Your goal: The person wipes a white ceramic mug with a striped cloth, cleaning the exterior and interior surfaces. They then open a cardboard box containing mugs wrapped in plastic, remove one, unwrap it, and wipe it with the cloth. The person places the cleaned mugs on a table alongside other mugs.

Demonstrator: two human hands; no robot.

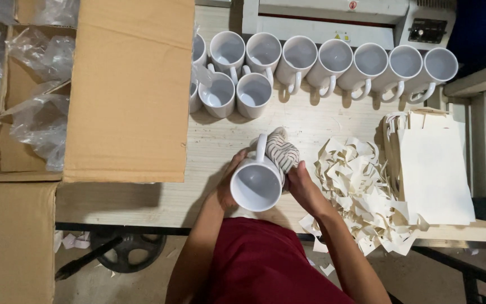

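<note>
I hold a white mug [256, 184] over the near part of the wooden table [209, 141], its mouth facing up at me and its handle pointing away. My left hand [229, 183] cups the mug's left side. My right hand [301, 187] presses a striped cloth [282, 151] against the mug's right side and top. Beyond my hands stand several empty white mugs [301, 55] in a row, with two more mugs [235, 94] in front of the row's left end.
A large open cardboard box [125, 84] with crumpled plastic bags [43, 121] fills the left. A heap of cream paper offcuts [364, 191] lies right of my hands, beside a stack of white paper bags [434, 169]. A white machine [338, 19] stands at the back.
</note>
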